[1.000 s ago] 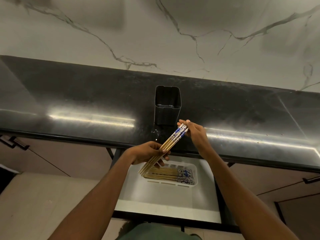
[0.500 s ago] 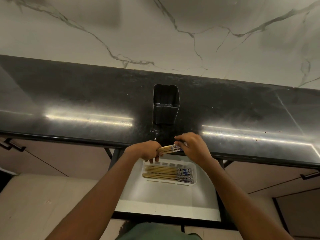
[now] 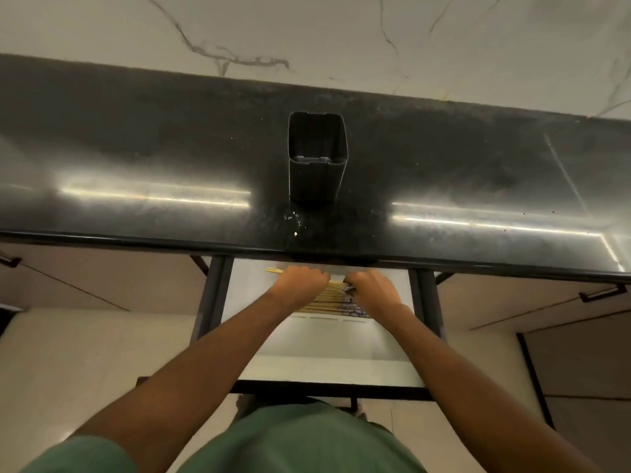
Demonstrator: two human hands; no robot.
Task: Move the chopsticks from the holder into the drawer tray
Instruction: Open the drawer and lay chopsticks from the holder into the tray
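Note:
A bundle of wooden chopsticks (image 3: 333, 285) lies level between my two fists, low inside the open drawer. My left hand (image 3: 300, 281) grips its plain end, with tips poking out to the left. My right hand (image 3: 370, 290) holds the blue-patterned end. Just beneath them, more chopsticks (image 3: 324, 306) lie side by side in the white tray (image 3: 327, 318). The black rectangular holder (image 3: 317, 158) stands on the counter behind the drawer, and I see nothing inside it.
The glossy black countertop (image 3: 136, 158) runs across the view, its front edge just above my hands. The white drawer (image 3: 324, 353) is pulled out toward my body, with dark rails on both sides. Closed cabinet fronts with dark handles (image 3: 601, 295) flank it.
Both hands have lowered the bundle from counter height down into the drawer, turning it from slanted to level, just above the tray. The camera has tilted downward.

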